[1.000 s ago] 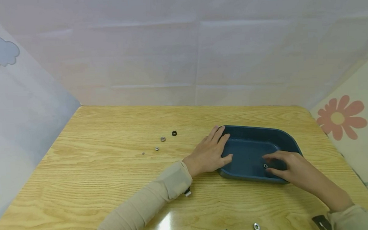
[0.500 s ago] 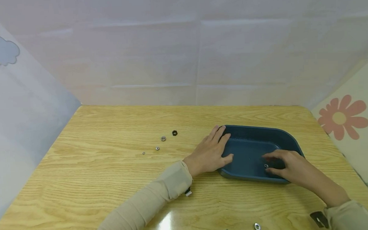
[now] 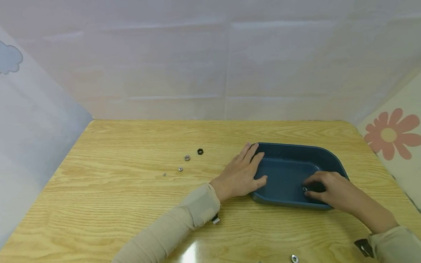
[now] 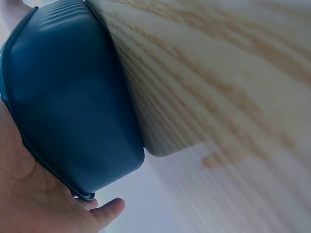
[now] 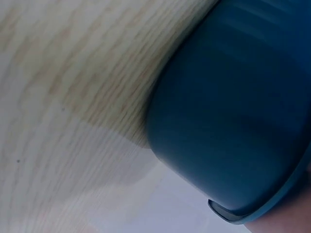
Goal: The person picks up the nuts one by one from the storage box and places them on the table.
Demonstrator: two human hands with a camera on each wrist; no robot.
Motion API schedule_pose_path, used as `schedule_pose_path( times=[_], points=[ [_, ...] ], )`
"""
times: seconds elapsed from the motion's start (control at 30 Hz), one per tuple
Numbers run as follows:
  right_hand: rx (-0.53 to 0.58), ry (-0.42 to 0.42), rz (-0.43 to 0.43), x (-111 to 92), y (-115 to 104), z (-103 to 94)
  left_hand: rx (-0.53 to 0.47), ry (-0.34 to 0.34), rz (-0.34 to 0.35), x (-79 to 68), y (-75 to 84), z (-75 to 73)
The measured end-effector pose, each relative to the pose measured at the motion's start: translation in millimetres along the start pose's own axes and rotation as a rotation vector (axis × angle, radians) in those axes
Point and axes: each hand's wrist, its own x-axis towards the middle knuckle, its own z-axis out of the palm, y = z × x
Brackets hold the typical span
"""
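Note:
A dark blue tray (image 3: 285, 169) with rounded corners stands on the wooden table. Across its left rim rests my left hand (image 3: 238, 175), fingers spread and fairly straight, thumb reaching inside. My right hand (image 3: 332, 191) dips over the right end, its thumb and forefinger closed about a small metal nut (image 3: 305, 189) low in the tray. In the left wrist view the tray's outer wall (image 4: 73, 107) shows with the left palm (image 4: 39, 199) against the rim. The right wrist view shows mostly the tray's outer wall (image 5: 228, 111); the right fingertips are hidden there.
Left of the tray lie a black nut (image 3: 200, 151), a larger metal nut (image 3: 187, 158), a smaller one (image 3: 180, 169) and a tiny one (image 3: 164, 174). Near the front edge are two metal rings or nuts (image 3: 294, 259). Patterned sheets (image 3: 208, 62) enclose the table.
My right thumb and forefinger have drawn closer together around the nut in the tray. The left hand and the tray have stayed in place.

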Motion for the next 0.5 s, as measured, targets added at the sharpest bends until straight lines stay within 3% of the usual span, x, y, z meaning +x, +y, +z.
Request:
schedule_pose_path(
  times=[0.5],
  points=[
    [-0.005, -0.029, 0.004, 2.7, 1.8, 1.4, 0.01, 0.004, 0.008, 0.4, -0.6, 0.2]
  ],
)
